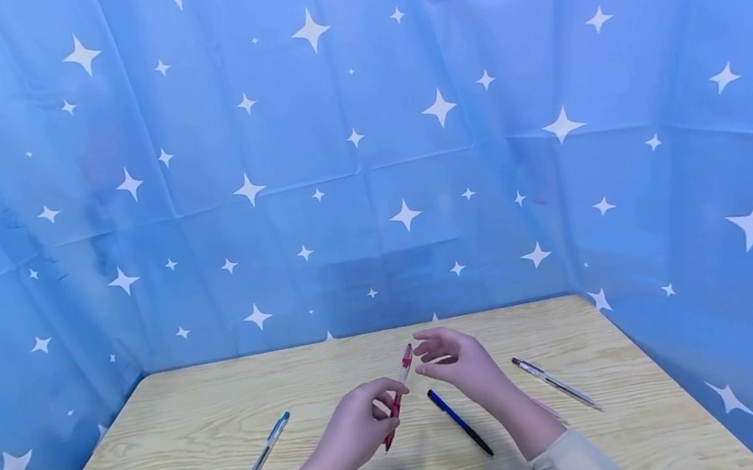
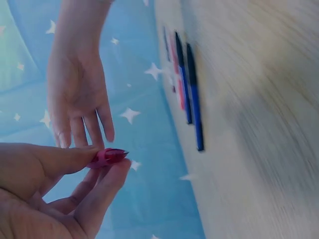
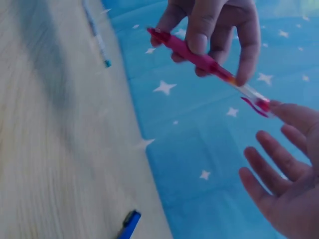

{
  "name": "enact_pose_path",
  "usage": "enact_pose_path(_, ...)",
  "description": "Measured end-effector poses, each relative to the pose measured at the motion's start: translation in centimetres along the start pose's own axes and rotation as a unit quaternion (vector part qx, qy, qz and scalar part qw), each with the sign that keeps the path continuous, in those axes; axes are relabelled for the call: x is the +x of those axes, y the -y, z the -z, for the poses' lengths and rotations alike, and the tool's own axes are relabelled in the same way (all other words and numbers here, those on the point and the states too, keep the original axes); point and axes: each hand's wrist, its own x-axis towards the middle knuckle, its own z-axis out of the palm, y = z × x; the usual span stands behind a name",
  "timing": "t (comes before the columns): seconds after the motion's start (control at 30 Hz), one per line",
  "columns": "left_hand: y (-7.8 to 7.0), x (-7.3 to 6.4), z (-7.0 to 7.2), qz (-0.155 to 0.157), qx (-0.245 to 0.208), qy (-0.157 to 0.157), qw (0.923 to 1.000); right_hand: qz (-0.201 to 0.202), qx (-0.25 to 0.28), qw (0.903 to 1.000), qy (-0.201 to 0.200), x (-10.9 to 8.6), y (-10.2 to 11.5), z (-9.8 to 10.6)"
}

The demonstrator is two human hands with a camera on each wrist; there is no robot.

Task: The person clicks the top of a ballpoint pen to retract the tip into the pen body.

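My left hand [image 1: 364,418] pinches a red pen [image 1: 407,361] with a clear upper barrel between thumb and fingers, holding it tilted above the table. In the left wrist view its pointed red tip [image 2: 117,154] sticks out past the fingertips. My right hand [image 1: 459,361] is beside the pen's upper end with fingers spread and loosely bent. The right wrist view has one of its fingertips right at the pen's clip end [image 3: 263,105]. Below and between the hands, a blue pen with a black end [image 1: 460,422] lies on the table.
On the wooden table [image 1: 180,439], a clear pen with a blue end [image 1: 264,457] lies at left and one with a dark red end [image 1: 557,383] at right. A pink pen [image 1: 550,409] is partly hidden behind the right wrist. A starry blue curtain [image 1: 334,151] surrounds the table.
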Motion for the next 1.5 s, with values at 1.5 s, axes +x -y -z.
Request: enact_pose_path(1.5, -2.1, 0.0, -1.8, -0.023, -0.173, -0.121, 0.9772, 0.076, 0.160, 0.9811, -0.077, -1.9, 5.3, -1.2)
